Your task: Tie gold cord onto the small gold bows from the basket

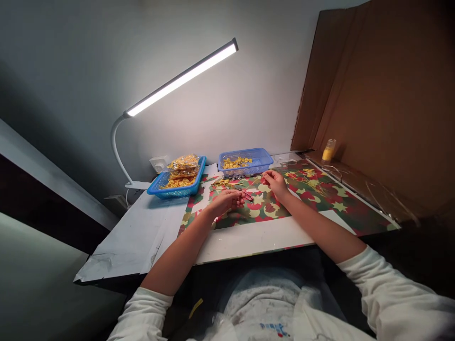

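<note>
My right hand (275,183) pinches one end of a thin yellow cord (253,183) between thumb and fingertips. The cord slants down to my left hand (228,201), whose fingers are closed around its other end. Next to the left fingertips lies a small pinkish-red tool (248,196), perhaps thread snips; I cannot make out its shape fully. A loose bunch of thin gold strands (223,183) rests just beyond the left hand. Small dark shiny beads (239,177) sit in a row behind my hands.
A blue basket (170,192) at the left holds yellow pieces and bagged ones. Behind stands a purple-blue basket (263,163) with yellow bows. More yellow pieces (311,177) lie right on the camouflage-patterned sheet (341,204). A lamp (183,78), yellow-filled jar (329,150) and cardboard (384,104) surround.
</note>
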A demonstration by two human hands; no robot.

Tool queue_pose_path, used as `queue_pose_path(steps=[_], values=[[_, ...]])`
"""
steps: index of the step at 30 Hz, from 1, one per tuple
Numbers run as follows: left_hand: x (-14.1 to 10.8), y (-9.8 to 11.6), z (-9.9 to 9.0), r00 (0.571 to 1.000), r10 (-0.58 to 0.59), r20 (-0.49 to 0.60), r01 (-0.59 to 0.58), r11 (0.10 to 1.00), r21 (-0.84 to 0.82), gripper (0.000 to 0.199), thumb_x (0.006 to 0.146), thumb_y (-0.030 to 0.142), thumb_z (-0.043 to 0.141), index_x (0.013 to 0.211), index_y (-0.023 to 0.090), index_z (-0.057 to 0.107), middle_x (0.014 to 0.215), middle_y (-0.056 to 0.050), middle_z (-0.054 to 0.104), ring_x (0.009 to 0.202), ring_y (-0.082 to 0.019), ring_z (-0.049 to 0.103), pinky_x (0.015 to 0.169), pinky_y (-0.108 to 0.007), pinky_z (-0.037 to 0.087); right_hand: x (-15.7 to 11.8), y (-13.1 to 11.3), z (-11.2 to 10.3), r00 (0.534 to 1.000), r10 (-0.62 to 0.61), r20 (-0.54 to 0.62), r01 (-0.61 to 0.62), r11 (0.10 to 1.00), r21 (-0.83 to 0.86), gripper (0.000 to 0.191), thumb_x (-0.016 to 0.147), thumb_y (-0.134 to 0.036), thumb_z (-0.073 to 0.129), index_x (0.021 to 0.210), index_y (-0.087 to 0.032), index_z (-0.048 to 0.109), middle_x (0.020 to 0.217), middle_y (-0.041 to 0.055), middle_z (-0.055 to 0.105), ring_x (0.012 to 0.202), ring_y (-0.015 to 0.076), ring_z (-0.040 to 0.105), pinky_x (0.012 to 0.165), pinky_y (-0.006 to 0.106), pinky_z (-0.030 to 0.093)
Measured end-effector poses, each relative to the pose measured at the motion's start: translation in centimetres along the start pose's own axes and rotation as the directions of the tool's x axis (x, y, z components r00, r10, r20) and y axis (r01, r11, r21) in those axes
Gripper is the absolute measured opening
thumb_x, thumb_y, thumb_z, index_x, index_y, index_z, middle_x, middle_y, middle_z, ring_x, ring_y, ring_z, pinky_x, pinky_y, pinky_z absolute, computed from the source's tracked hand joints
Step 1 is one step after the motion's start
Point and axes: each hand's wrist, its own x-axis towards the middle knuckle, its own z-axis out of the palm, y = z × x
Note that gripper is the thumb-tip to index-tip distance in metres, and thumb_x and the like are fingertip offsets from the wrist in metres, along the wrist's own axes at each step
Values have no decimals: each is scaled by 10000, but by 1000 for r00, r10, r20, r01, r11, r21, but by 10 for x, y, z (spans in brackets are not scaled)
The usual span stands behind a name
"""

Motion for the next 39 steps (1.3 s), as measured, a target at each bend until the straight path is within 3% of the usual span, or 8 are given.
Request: queue_pose_path(steps=[7,12,16,18,21,31,36,39], values=[[3,-3,-10,994,82,-69,-47,911,409,322,734,445,664,735,124,671,672,-41,642,496,-78,453,495,-221,338,8,8,-8,997,43,-64,-49,994,-94,343,667,-532,629,692,-203,533,615,-17,538,535,119,499,486,242,368],[-2,3,-9,923,334,-190,-65,624,779,314,783,400,586,577,164,618,531,-9,545,478,-110,400,493,-245,267,1,8,-11,980,-164,-109,57,767,-640,68,694,-249,602,662,-190,606,743,70,643,726,221,561,676,342,431],[-2,2,-4,867,491,-89,-155,434,887,211,752,295,617,571,187,628,548,-17,558,547,-140,415,558,-257,269,-20,-3,4,866,-441,236,464,534,-707,271,719,-188,616,982,-190,682,1059,116,663,983,275,549,872,406,398],[-1,0,-2,869,493,-31,-183,379,907,199,754,279,615,577,191,631,548,-15,552,554,-142,410,576,-258,268,-29,-5,15,742,-419,523,670,477,-569,237,768,-225,615,991,-224,695,1063,86,673,1027,260,549,940,422,359],[1,-4,-1,876,483,3,-200,358,912,243,754,278,622,532,185,595,507,2,492,535,-132,371,575,-258,250,-35,-1,26,628,-367,686,765,452,-458,177,850,-215,555,909,-246,719,980,58,707,991,234,567,969,449,308],[0,-2,-7,905,426,1,-215,456,864,301,801,388,584,603,169,642,543,0,540,556,-130,413,576,-250,299,-40,3,29,737,-290,611,657,517,-548,143,834,-156,563,764,-211,676,809,44,706,867,217,575,867,400,350],[8,-1,-40,701,645,-304,42,388,921,202,825,254,530,720,186,688,793,-76,659,832,-226,563,780,-305,411,-33,4,26,876,-292,384,459,749,-478,97,769,-185,581,710,-205,655,772,43,701,783,201,597,747,339,429],[16,-2,-55,716,630,-301,192,237,952,265,795,122,517,972,189,702,1125,-104,656,1072,-257,546,929,-338,405,-29,2,23,926,-257,278,361,820,-444,117,751,-238,560,651,-205,612,721,35,673,723,189,590,689,315,436]])
